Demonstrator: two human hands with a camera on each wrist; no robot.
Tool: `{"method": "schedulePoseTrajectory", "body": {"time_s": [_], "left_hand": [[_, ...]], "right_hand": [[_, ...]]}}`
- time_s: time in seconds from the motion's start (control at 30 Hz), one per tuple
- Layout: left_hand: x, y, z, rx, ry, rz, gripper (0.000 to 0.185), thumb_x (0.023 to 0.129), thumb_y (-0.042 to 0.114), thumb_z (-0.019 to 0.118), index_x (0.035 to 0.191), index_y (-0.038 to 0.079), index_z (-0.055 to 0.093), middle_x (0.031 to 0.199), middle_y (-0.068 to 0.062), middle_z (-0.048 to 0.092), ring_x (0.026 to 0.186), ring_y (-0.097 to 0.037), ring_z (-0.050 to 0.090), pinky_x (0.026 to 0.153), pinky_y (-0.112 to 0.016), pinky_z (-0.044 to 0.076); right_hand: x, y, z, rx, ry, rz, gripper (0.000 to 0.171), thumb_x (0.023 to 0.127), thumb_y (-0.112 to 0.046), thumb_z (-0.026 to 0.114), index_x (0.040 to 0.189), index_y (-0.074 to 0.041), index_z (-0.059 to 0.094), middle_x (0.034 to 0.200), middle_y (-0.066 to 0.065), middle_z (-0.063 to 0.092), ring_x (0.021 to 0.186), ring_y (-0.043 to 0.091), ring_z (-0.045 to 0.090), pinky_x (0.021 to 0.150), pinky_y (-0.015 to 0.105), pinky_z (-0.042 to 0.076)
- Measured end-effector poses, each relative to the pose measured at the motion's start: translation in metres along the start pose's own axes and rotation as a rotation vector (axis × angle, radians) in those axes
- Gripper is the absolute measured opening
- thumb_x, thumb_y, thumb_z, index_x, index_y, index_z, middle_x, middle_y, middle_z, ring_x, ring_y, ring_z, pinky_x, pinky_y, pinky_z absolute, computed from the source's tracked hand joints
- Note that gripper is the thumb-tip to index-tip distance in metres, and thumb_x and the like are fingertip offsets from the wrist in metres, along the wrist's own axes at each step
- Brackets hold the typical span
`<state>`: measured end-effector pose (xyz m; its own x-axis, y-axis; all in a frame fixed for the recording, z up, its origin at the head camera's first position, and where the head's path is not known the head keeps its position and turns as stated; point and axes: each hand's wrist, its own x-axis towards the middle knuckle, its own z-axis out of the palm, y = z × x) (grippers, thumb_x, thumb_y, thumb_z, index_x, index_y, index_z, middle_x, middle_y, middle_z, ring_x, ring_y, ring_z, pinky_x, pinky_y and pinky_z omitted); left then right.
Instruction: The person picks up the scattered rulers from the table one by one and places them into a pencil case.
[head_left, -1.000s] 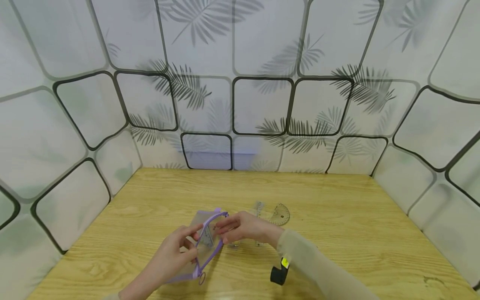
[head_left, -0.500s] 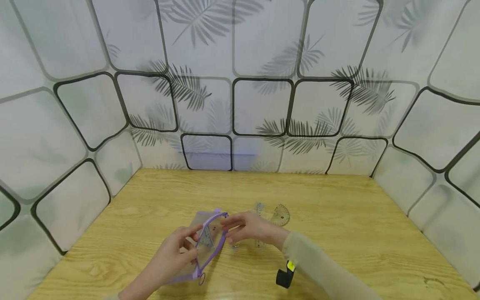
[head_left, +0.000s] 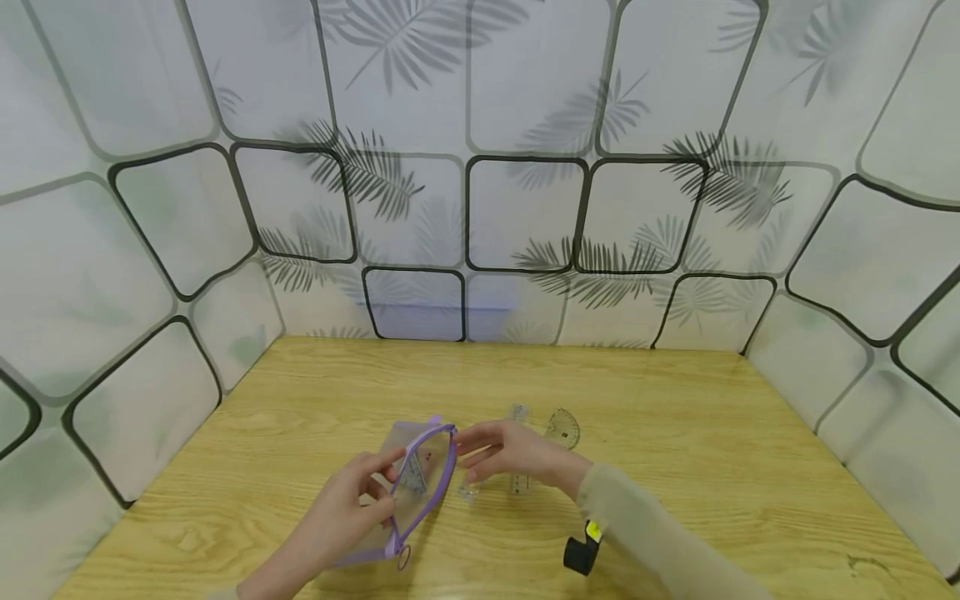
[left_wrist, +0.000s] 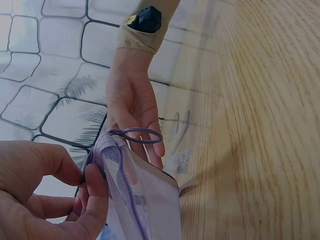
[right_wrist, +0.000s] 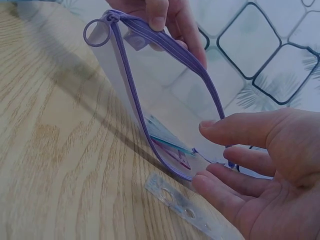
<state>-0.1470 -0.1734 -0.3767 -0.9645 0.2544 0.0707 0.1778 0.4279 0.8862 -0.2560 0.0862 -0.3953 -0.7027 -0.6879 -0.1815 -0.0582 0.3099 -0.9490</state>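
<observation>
My left hand (head_left: 351,500) pinches the near edge of a purple-trimmed zipper pouch (head_left: 437,497), whose mouth gapes to the right. Through its see-through side a set square (head_left: 412,477) shows; in the right wrist view, bluish and reddish items (right_wrist: 172,142) lie inside. My right hand (head_left: 521,456) is just right of the mouth, fingers extended and loosely bent, holding nothing visible. Below its fingers a clear piece with round holes (right_wrist: 187,210) lies on the table. Partly behind the right hand is a clear ruler (head_left: 520,484).
A clear protractor (head_left: 563,428) lies on the wood-grain table (head_left: 675,433) beyond the right forearm. A black device with a yellow patch (head_left: 581,554) is at the right sleeve. Patterned curtain (head_left: 525,208) encloses the back and sides.
My right hand has drawn away from the pouch mouth toward the right, uncovering more of the clear piece below it. The left hand and pouch have stayed nearly still.
</observation>
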Motion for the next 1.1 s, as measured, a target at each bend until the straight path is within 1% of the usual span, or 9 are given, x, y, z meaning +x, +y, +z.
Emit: {"method": "schedulePoseTrajectory", "body": {"time_s": [0.2,0.43,0.57,0.73,0.9,1.0,1.1], "left_hand": [[0.0,-0.001,0.0,-0.002,-0.004,0.006,0.062,0.082,-0.007,0.059,0.142,-0.012,0.044,0.105,-0.014,0.053,0.072,-0.005,0.056,0.057,-0.024,0.056],[-0.001,-0.001,0.001,-0.003,-0.004,0.007,0.06,0.082,-0.007,0.059,0.141,-0.011,0.045,0.105,-0.014,0.053,0.072,-0.005,0.056,0.057,-0.027,0.057],[0.0,-0.001,0.001,-0.002,-0.004,0.016,0.06,0.082,-0.007,0.059,0.141,-0.011,0.045,0.105,-0.014,0.053,0.071,-0.005,0.056,0.057,-0.027,0.057],[0.0,-0.001,0.001,-0.007,-0.005,0.03,0.061,0.081,-0.008,0.058,0.14,-0.012,0.045,0.104,-0.015,0.053,0.07,-0.004,0.056,0.057,-0.027,0.057],[0.0,-0.002,0.002,-0.003,-0.005,0.029,0.061,0.081,-0.008,0.058,0.14,-0.012,0.045,0.104,-0.016,0.053,0.07,-0.004,0.056,0.057,-0.027,0.057],[0.0,-0.002,0.002,-0.004,-0.003,0.029,0.061,0.081,-0.008,0.058,0.14,-0.012,0.045,0.104,-0.016,0.053,0.07,-0.004,0.056,0.057,-0.027,0.057],[0.0,-0.002,0.002,-0.006,0.0,0.028,0.061,0.081,-0.008,0.058,0.14,-0.012,0.045,0.104,-0.015,0.053,0.07,-0.004,0.056,0.057,-0.027,0.057]], "right_hand": [[-0.003,0.002,-0.007,-0.05,0.02,-0.021,0.058,0.09,-0.011,0.069,0.144,-0.003,0.048,0.142,0.023,0.053,0.126,0.038,0.058,0.097,0.039,0.057],[-0.005,0.005,-0.015,-0.043,0.014,-0.059,0.057,0.092,-0.007,0.065,0.145,0.003,0.044,0.144,0.029,0.049,0.129,0.044,0.053,0.097,0.04,0.057],[-0.007,0.008,-0.02,-0.06,0.027,-0.082,0.057,0.092,-0.007,0.064,0.145,0.004,0.044,0.143,0.029,0.049,0.129,0.044,0.053,0.098,0.04,0.057],[-0.012,0.01,-0.027,-0.091,0.048,-0.083,0.057,0.093,-0.01,0.064,0.145,0.002,0.044,0.143,0.028,0.05,0.129,0.043,0.053,0.098,0.04,0.057],[-0.014,0.012,-0.035,-0.124,0.075,-0.089,0.057,0.092,-0.009,0.065,0.144,0.002,0.045,0.141,0.028,0.051,0.129,0.043,0.053,0.098,0.041,0.056],[-0.014,0.014,-0.04,-0.159,0.1,-0.103,0.056,0.092,-0.009,0.066,0.143,0.003,0.046,0.14,0.027,0.053,0.127,0.043,0.055,0.096,0.04,0.057],[-0.014,0.015,-0.043,-0.168,0.123,-0.101,0.057,0.09,-0.009,0.067,0.143,0.002,0.047,0.139,0.026,0.054,0.127,0.042,0.055,0.094,0.038,0.058]]}}
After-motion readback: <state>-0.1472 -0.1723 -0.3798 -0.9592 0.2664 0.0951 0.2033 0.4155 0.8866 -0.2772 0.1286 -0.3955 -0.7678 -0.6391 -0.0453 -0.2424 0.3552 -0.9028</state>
